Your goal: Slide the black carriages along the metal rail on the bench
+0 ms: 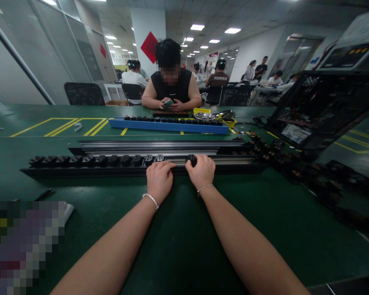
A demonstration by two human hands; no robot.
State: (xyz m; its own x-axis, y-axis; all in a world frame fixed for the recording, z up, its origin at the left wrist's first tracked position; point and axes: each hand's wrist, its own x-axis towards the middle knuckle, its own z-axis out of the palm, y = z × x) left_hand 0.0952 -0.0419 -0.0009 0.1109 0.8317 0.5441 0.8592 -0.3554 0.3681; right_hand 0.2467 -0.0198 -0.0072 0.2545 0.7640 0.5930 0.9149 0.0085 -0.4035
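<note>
A long black rail with a silvery channel lies across the green table in front of me. Small black round parts stand in a row along its left half. My left hand is closed over the rail's front edge, just past the last part in the row. Between the fingers of my right hand is another black round part, held at the channel to the right of the row. Whether that part touches the channel is hidden by the fingers.
Behind lie more metal rails and a blue rail with black parts. Loose black parts are heaped to the right, near an open black case. Across the table sits a person holding a small object.
</note>
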